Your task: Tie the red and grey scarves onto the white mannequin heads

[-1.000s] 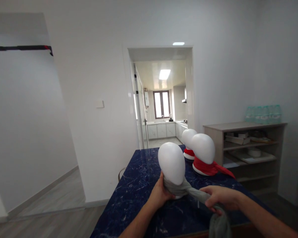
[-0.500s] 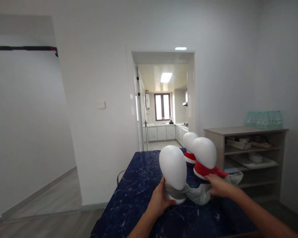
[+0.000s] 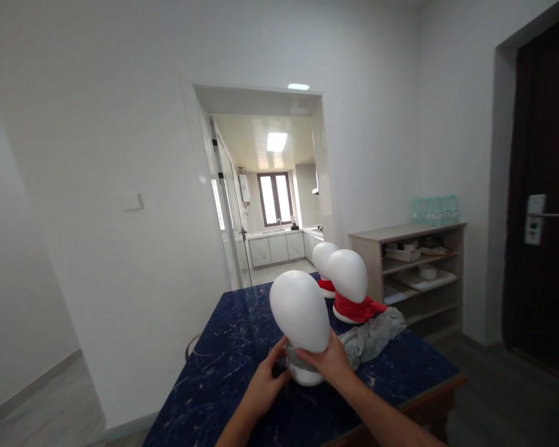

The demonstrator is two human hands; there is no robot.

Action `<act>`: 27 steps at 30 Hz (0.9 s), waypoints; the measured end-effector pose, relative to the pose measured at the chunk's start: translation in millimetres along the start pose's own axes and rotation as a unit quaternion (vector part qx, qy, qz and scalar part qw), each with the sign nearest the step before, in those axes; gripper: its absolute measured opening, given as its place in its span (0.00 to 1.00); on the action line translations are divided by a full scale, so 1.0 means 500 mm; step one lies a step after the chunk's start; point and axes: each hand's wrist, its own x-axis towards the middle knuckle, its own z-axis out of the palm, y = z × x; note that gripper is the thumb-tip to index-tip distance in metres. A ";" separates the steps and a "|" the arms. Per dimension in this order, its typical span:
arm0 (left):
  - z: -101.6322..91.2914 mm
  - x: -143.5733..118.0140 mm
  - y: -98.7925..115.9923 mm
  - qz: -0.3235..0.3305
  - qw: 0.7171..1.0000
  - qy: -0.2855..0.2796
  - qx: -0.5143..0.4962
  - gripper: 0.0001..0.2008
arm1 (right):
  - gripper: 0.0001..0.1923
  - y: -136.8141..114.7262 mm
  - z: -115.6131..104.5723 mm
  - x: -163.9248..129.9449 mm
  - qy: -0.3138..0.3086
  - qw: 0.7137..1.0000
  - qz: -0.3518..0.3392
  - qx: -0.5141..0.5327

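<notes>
A white mannequin head (image 3: pixel 299 308) stands on the blue marbled table (image 3: pixel 235 338) in front of me. Around its neck runs a thin grey scarf (image 3: pixel 375 335), whose loose length trails right across the tabletop. My left hand (image 3: pixel 265 383) is curled at the left of the neck, thumb in front, holding the scarf there. At the right of the neck, my right hand (image 3: pixel 334 362) grips too, its thumb laid over the grey cloth and its fingers partly hidden behind the head.
Behind stand two more white mannequin heads, a nearer one (image 3: pixel 349 276) with a red scarf (image 3: pixel 354 308) and a farther one (image 3: pixel 324 257). A shelf unit (image 3: pixel 368 264) bearing bottled water (image 3: pixel 435 210) is beyond the table. A dark door (image 3: pixel 543 155) is at right.
My right hand has moved left from the scarf's loose length to the neck of the nearest head. The loose length now lies on the table. The view has turned right.
</notes>
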 end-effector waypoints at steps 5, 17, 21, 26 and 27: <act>0.007 0.001 0.032 0.020 0.997 -0.064 -0.046 0.38 | 0.40 0.026 -0.113 -0.033 -0.006 0.996 -0.014 -0.087; 0.014 -0.009 0.030 0.037 0.994 -0.085 0.054 0.43 | 0.40 -0.008 -0.071 -0.025 0.015 1.000 -0.011 0.015; 0.019 -0.014 0.044 0.057 0.990 -0.093 0.087 0.43 | 0.36 -0.010 -0.067 -0.028 -0.016 0.996 0.014 0.082; 0.012 -0.017 0.049 0.060 0.994 -0.072 0.055 0.40 | 0.38 0.012 -0.084 -0.042 0.005 0.993 0.050 0.106; 0.009 -0.017 0.049 0.055 0.996 -0.059 0.042 0.39 | 0.39 0.017 -0.099 -0.046 -0.008 0.991 0.063 0.114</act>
